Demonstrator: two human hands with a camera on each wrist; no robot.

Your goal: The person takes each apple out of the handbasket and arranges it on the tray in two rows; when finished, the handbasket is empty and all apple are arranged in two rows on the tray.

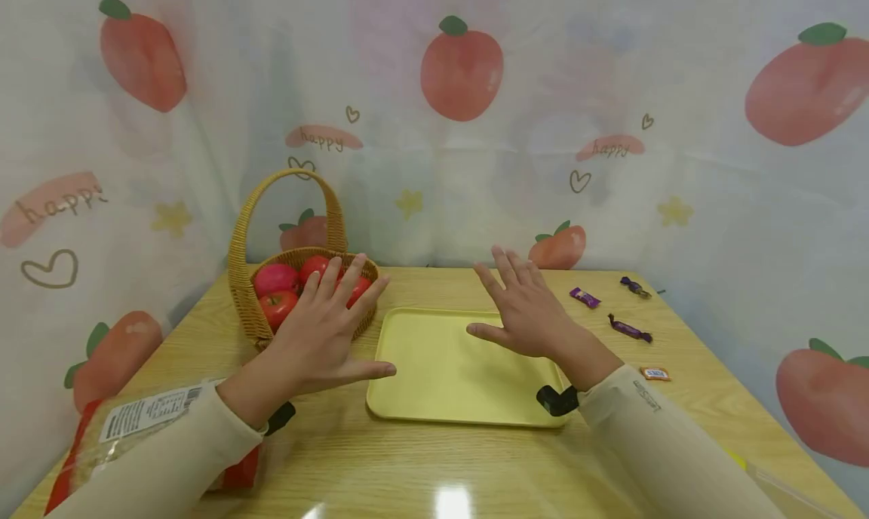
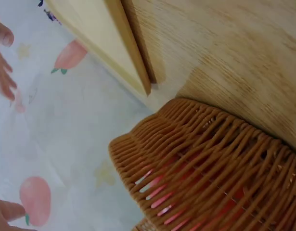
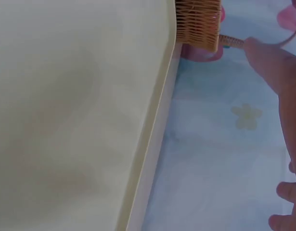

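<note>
My left hand (image 1: 326, 330) hovers flat with spread fingers just in front of a wicker basket (image 1: 253, 315) that holds red apples (image 1: 277, 279). My right hand (image 1: 523, 308) is held flat, fingers straight, above the far part of an empty yellow tray (image 1: 434, 376). Neither hand holds anything. In the left wrist view the basket's woven wall (image 2: 210, 168) fills the lower right, with the tray's edge (image 2: 123, 53) beyond it. The right wrist view looks down on the tray's bare floor (image 3: 75, 110) and the basket (image 3: 198, 24) past its corner.
Wrapped candies lie on the wooden table right of the tray: purple ones (image 1: 584, 298) (image 1: 630, 329) (image 1: 635, 287) and an orange one (image 1: 655, 373). A bagged packet (image 1: 136, 421) lies at the near left. A peach-print curtain (image 1: 462, 127) closes off the back and sides.
</note>
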